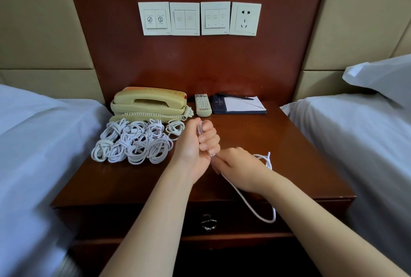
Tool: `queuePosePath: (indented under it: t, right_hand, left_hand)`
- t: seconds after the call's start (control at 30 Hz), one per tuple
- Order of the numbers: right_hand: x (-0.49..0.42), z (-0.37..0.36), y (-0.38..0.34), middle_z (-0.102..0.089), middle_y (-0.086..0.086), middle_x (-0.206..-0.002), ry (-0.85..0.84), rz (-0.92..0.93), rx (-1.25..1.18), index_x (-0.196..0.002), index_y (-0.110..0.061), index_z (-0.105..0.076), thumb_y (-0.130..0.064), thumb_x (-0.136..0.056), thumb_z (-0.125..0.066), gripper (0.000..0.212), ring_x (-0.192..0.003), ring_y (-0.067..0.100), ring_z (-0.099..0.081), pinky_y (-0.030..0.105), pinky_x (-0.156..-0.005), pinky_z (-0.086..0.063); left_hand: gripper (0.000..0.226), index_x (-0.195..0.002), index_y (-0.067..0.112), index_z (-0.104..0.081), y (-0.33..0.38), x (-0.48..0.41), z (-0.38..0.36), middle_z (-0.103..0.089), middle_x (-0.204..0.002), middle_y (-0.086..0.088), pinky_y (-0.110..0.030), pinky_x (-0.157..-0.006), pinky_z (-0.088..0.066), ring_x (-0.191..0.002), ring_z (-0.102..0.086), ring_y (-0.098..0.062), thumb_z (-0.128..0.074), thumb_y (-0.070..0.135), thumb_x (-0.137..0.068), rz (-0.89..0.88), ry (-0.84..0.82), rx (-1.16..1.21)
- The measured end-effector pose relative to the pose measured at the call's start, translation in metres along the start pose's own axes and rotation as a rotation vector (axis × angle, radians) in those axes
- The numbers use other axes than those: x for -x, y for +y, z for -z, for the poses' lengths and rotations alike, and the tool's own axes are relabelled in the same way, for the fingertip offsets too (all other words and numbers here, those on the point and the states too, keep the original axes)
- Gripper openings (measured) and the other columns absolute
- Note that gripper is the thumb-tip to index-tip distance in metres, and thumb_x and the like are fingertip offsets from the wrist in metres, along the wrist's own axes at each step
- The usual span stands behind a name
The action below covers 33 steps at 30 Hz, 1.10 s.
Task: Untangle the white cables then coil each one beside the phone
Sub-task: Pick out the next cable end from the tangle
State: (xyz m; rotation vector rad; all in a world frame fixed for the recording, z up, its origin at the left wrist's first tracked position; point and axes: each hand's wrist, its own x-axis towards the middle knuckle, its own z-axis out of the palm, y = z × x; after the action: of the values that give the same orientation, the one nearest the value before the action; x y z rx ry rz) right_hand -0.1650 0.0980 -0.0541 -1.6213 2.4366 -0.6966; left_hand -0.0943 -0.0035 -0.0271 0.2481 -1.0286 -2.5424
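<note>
The loose white cable [248, 205] runs between both hands above the front half of the nightstand [289, 154]. The left hand [195, 145] grips it in a fist, fingers curled tight together, with a short length sticking up out of the top of the fist. The right hand [238, 167] meets it just below, fingers pressed together and pinching the cable where a small metallic bit shows. From under the right hand the cable hangs over the front edge in a long loop, and a smaller loop rises beside the right wrist.

To the left, the coiled cables [133, 141] lie in a bunched pile, touching one another, right in front of the phone [149, 103], a cream handset model with a curly cord. Beside the phone lies a remote [202, 105] with a red logo (too small to read), then a dark folder [219, 104] with a faint emblem and illegible lettering, holding a white notepad [249, 104] with a pen [239, 97] across it.

On the wood panel above are three switch plates [184, 18] and a socket [245, 19]; the leftmost switches bear crossed-circle icons with unreadable captions. A drawer handle [209, 223] sits below the top. White beds [33, 143] flank the nightstand, with a pillow [382, 76] on the right one.
</note>
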Motion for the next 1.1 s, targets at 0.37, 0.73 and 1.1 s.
queuePosePath:
  t: [0.37,0.73,1.1]
  right_hand:
    - [0.009,0.009,-0.011,-0.043,-0.004,-0.062,-0.04,0.088,0.251,-0.062,-0.021,-0.036,-0.038,-0.098,-0.042,0.04,-0.065,0.023,-0.047,0.031,-0.059,-0.034]
    - [0.023,0.038,-0.005,-0.047,-0.006,-0.059,0.323,0.152,0.471,-0.068,-0.022,-0.053,-0.051,-0.09,-0.051,0.036,-0.058,0.02,-0.041,0.022,-0.046,-0.021]
    - [0.018,0.043,0.026,-0.041,-0.007,-0.043,0.439,-0.077,-0.003,-0.051,-0.024,-0.045,-0.063,-0.071,-0.063,0.048,-0.045,0.01,-0.037,0.024,-0.047,-0.026]
  left_hand:
    - [0.046,-0.065,0.013,-0.038,-0.002,-0.011,0.0,-0.027,-0.041,0.007,-0.019,-0.036,-0.024,-0.033,-0.027,-0.006,-0.022,0.028,-0.105,-0.262,0.229,-0.247]
    - [0.045,-0.066,0.011,-0.051,-0.006,-0.016,0.017,-0.053,-0.047,0.002,-0.019,-0.047,-0.042,-0.044,-0.05,-0.013,-0.028,0.023,-0.103,-0.175,0.205,-1.102]
    - [0.061,-0.06,0.007,-0.041,-0.019,-0.001,-0.002,-0.032,-0.038,0.001,-0.021,-0.04,-0.024,-0.033,-0.028,-0.01,-0.016,0.046,-0.101,0.329,-0.269,-0.821]
